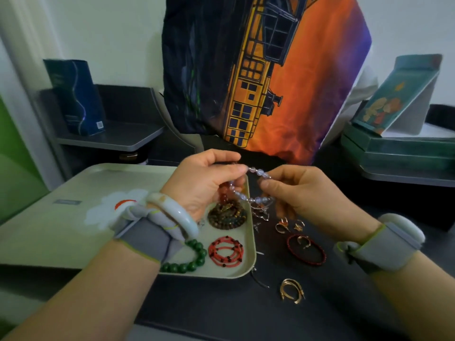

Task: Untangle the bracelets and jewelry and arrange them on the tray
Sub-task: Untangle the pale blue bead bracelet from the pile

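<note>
Left hand [202, 185] and right hand [302, 190] pinching clear bead bracelet [248, 190] above tray [250, 262]; likely light, limp, slippery; gripping single beads looks safest.

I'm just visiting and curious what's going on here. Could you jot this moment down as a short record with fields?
activity: untangling jewelry
left hand: pinches the clear bead bracelet; orange beads hang by its palm
right hand: pinches the same bracelet from the other side
tray: holds green bracelet, red coil, brown beads
off tray, on dark table: red cord, gold hoops, small gold and silver pieces
wrists: grey bands on both, pale bangle on the left
</note>
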Demonstrator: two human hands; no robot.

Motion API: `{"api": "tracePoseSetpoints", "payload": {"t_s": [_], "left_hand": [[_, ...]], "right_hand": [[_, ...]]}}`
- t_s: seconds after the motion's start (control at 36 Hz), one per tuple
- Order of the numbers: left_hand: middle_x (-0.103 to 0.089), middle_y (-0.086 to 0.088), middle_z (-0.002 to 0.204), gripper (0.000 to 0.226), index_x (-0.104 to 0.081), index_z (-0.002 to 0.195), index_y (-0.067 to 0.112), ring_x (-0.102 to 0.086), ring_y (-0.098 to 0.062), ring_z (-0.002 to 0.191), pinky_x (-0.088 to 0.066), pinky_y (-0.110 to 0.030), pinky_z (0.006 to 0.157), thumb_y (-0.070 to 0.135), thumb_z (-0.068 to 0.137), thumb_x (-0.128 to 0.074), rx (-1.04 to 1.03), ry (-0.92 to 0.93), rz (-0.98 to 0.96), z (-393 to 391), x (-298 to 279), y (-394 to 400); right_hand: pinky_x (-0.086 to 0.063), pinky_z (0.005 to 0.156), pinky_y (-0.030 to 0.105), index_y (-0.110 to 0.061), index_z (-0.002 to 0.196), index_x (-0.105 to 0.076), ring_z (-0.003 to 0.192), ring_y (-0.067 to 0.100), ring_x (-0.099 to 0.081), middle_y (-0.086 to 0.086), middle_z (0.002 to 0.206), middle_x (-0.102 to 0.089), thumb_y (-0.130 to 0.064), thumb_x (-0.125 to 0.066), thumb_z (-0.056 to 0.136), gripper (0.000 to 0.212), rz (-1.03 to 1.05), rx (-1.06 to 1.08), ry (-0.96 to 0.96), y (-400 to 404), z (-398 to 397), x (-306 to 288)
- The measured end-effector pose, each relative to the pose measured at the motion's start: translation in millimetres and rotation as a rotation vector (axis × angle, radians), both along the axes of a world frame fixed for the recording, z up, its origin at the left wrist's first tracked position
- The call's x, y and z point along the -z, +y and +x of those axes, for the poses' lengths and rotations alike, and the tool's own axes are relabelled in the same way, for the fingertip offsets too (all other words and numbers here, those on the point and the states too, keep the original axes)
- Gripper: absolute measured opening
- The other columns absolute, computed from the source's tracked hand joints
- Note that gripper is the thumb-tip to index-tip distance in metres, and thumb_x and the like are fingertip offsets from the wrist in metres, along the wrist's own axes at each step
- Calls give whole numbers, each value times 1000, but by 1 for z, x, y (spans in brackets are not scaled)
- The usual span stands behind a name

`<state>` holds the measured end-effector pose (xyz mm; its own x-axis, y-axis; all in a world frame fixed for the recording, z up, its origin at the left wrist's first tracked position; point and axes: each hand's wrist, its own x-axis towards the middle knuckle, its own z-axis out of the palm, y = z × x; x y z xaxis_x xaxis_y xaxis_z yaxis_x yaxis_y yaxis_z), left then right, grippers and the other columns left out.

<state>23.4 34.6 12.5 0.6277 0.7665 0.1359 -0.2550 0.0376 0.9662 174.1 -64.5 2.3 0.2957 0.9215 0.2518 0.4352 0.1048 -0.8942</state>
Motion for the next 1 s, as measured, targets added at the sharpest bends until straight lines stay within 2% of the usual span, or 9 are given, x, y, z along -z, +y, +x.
{"api": "tracePoseSetpoints", "payload": {"t_s": [0.11,0.19,0.25,0.33,0.44,0.56,0.69,0.86,1.0], "left_hand": [[-71,-4,76,22,-65,96,12,-68,-12,68,-56,-25,57,1,78,-69,-38,50,10,-21,-2,16],[-68,-7,79,20,-65,94,12,-67,-14,68,-58,-31,68,1,78,-69,-103,89,51,-38,-2,30],[-67,-8,78,19,-65,93,11,-65,-15,68,-57,-30,69,1,78,-69,-141,120,88,-49,-1,38],[-64,-10,73,18,-64,90,9,-62,-17,66,-54,-22,54,-2,78,-69,-196,191,122,-64,0,52],[-66,-13,79,21,-65,91,12,-62,-21,69,-54,-24,58,1,76,-72,-257,329,165,-81,6,74],[-65,-12,78,19,-64,91,14,-56,-17,57,-50,-21,50,3,77,-72,-285,429,225,-82,11,86],[-65,-14,75,18,-64,85,18,-50,-22,51,-42,-29,50,6,76,-73,-307,537,273,-66,23,99],[-67,-4,80,21,-63,80,26,-59,-21,60,-56,-34,67,11,72,-75,-284,625,331,-47,38,106],[-66,-4,76,21,-62,82,26,-57,-18,51,-47,-25,51,11,73,-74,-266,658,311,-40,41,107]], "right_hand": [[-39,41,24,-11,86,-69,49,20,-51,13,65,-61,-22,-66,84,11,-50,-67,-11,11,-19,-13],[-37,43,28,-8,86,-68,50,27,-48,21,68,-60,-24,-67,84,16,-83,-70,-34,29,-37,-19],[-37,39,24,-8,85,-68,44,19,-48,13,60,-61,-24,-67,85,16,-125,-62,-49,43,-47,-21],[-36,34,19,-8,83,-67,33,8,-47,-5,43,-59,-24,-65,86,16,-209,-48,-106,64,-59,-21],[-33,33,18,-9,85,-67,33,9,-49,3,65,-67,-26,-65,86,18,-304,-41,-182,91,-74,-17],[-35,36,19,-6,88,-66,34,11,-45,6,70,-67,-26,-63,87,21,-388,-24,-270,112,-80,-14],[-45,48,28,-3,92,-67,48,17,-51,7,69,-66,-25,-61,88,23,-485,16,-409,129,-77,-10],[-52,59,28,-4,102,-66,63,19,-60,10,84,-69,-15,-58,89,19,-549,69,-507,139,-69,-6],[-56,77,30,-8,108,-65,90,21,-65,8,100,-67,-17,-59,88,23,-537,100,-579,143,-66,-1]]}}
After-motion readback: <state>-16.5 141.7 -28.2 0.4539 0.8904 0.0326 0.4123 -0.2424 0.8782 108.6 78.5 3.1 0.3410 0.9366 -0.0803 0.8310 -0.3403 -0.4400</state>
